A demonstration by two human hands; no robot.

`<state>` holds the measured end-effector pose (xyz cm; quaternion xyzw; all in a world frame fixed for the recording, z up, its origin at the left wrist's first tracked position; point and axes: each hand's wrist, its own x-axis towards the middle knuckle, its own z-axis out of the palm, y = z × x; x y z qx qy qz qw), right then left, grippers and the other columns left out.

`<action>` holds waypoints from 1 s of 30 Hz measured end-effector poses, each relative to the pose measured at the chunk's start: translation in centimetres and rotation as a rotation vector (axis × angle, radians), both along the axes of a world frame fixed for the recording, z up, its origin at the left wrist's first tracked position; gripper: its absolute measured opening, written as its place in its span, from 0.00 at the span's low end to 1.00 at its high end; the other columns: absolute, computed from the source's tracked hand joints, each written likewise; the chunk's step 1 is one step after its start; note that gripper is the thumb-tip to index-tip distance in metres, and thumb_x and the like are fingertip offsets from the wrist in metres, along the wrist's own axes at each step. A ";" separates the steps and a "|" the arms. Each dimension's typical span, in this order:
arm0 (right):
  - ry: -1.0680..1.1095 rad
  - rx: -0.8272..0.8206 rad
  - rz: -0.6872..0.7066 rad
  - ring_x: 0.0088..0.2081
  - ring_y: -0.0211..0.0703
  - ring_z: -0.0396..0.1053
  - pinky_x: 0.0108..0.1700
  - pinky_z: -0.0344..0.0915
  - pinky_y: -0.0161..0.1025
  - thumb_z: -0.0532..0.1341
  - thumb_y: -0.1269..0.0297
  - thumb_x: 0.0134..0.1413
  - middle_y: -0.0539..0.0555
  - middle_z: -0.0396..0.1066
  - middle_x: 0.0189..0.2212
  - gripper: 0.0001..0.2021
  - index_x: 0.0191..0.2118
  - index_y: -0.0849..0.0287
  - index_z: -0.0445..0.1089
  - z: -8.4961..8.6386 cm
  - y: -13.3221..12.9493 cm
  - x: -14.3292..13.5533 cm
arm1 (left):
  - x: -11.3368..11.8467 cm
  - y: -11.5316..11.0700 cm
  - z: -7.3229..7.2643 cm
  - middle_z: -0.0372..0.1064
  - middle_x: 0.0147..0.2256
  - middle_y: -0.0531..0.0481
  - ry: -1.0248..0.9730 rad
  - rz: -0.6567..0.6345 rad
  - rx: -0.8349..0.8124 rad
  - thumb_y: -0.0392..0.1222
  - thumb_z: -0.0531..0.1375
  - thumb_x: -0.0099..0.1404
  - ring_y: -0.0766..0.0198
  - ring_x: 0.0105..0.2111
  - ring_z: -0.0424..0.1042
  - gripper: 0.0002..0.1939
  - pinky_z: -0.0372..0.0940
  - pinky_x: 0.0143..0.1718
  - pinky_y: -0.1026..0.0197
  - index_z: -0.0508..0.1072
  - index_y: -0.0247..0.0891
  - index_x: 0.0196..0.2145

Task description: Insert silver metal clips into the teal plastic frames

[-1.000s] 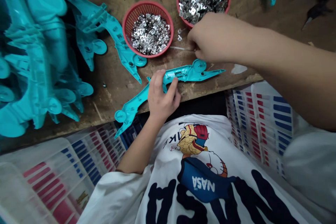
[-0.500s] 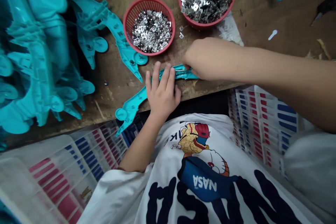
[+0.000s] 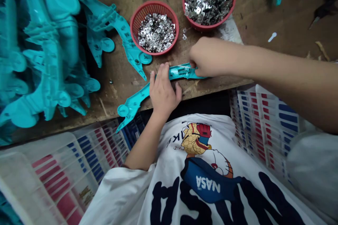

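A long, curved teal plastic piece [image 3: 140, 97] lies along the near edge of the table, its left end with a round disc sticking out past the edge. My left hand [image 3: 164, 93] is laid across its middle, fingers close together over the top and thumb apart on the near side, holding it down. At its right part, my right hand [image 3: 204, 58] is closed with curled fingertips against the plastic; what they pinch is hidden. Between the hands, a hollow with a shiny metal-looking strip shows in the piece.
Beyond the hands stand a red basket of small metal clips [image 3: 157, 33] and another red basket of metal pieces [image 3: 208, 1]. Similar teal pieces [image 3: 52, 52] are heaped at left. White plastic crates [image 3: 266, 123] stand below the table edge. A dark pointed tool [image 3: 320, 10] lies far right.
The fingers of my left hand have drawn together, and more of the teal piece shows between my hands. My right hand stays closed at its right part. The view has shifted slightly.
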<state>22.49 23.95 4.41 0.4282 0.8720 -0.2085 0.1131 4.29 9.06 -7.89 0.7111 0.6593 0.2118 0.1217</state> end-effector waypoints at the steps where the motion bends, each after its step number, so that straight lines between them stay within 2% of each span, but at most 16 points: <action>1: -0.028 -0.035 0.011 0.49 0.57 0.85 0.56 0.76 0.49 0.72 0.77 0.59 0.58 0.85 0.37 0.03 0.34 0.65 0.82 0.2 0.5 0.3 | 0.0 0.0 0.0 0.66 0.79 0.29 0.001 0.003 0.012 0.40 0.56 0.77 0.43 0.83 0.62 0.37 0.44 0.88 0.36 0.64 0.30 0.81; 3: -0.007 -0.091 0.022 0.53 0.56 0.84 0.59 0.75 0.50 0.70 0.74 0.64 0.56 0.86 0.41 0.03 0.39 0.62 0.83 0.9 1.4 0.8 | 0.1 0.0 0.2 0.67 0.79 0.32 0.023 -0.009 0.013 0.40 0.56 0.78 0.43 0.83 0.63 0.34 0.46 0.88 0.34 0.69 0.35 0.78; 5: 0.122 -0.095 -0.001 0.53 0.53 0.84 0.59 0.75 0.48 0.68 0.72 0.66 0.53 0.86 0.43 0.05 0.43 0.59 0.84 1.6 1.6 0.8 | 0.2 0.1 0.5 0.68 0.79 0.36 0.054 -0.025 -0.008 0.39 0.56 0.78 0.42 0.82 0.64 0.31 0.47 0.87 0.32 0.75 0.41 0.75; 8: 0.269 -0.096 0.015 0.51 0.51 0.84 0.57 0.76 0.46 0.66 0.72 0.64 0.51 0.86 0.44 0.11 0.48 0.54 0.83 2.1 1.1 0.3 | 0.4 0.2 0.9 0.69 0.79 0.37 0.094 -0.022 -0.011 0.39 0.57 0.78 0.41 0.81 0.66 0.29 0.52 0.85 0.32 0.78 0.43 0.73; 12: 0.332 -0.097 0.070 0.47 0.49 0.83 0.56 0.76 0.45 0.64 0.72 0.63 0.51 0.85 0.42 0.13 0.49 0.52 0.81 1.4 0.4 0.1 | 0.6 0.3 1.0 0.73 0.76 0.36 0.122 0.000 0.022 0.39 0.58 0.78 0.42 0.78 0.70 0.28 0.59 0.82 0.36 0.79 0.41 0.72; 16: 0.383 -0.096 0.078 0.48 0.52 0.82 0.54 0.75 0.46 0.64 0.73 0.62 0.51 0.84 0.41 0.11 0.45 0.51 0.79 0.6 0.6 0.4 | 0.6 0.4 1.1 0.73 0.76 0.37 0.117 0.008 0.012 0.39 0.59 0.77 0.42 0.78 0.71 0.28 0.59 0.82 0.35 0.80 0.42 0.71; 21: 0.358 -0.074 0.136 0.45 0.50 0.80 0.51 0.70 0.43 0.64 0.74 0.66 0.51 0.83 0.41 0.10 0.48 0.52 0.78 0.7 0.6 0.4 | 0.7 0.4 1.3 0.72 0.76 0.37 0.123 0.012 0.003 0.40 0.59 0.77 0.42 0.78 0.70 0.27 0.58 0.82 0.35 0.80 0.42 0.70; 25: 0.249 -0.026 0.226 0.47 0.55 0.79 0.48 0.67 0.45 0.62 0.76 0.68 0.57 0.84 0.45 0.14 0.54 0.59 0.78 1.3 0.2 0.0 | 0.7 0.3 1.3 0.71 0.77 0.36 0.111 0.016 -0.016 0.41 0.58 0.78 0.41 0.79 0.69 0.28 0.56 0.83 0.35 0.79 0.41 0.71; 30: 0.140 0.026 0.253 0.53 0.62 0.81 0.52 0.72 0.49 0.60 0.74 0.70 0.61 0.84 0.54 0.19 0.62 0.59 0.76 1.3 -0.3 -0.2 | 0.6 0.3 1.4 0.71 0.77 0.39 0.103 0.021 -0.042 0.42 0.59 0.77 0.41 0.79 0.68 0.29 0.56 0.83 0.35 0.79 0.44 0.72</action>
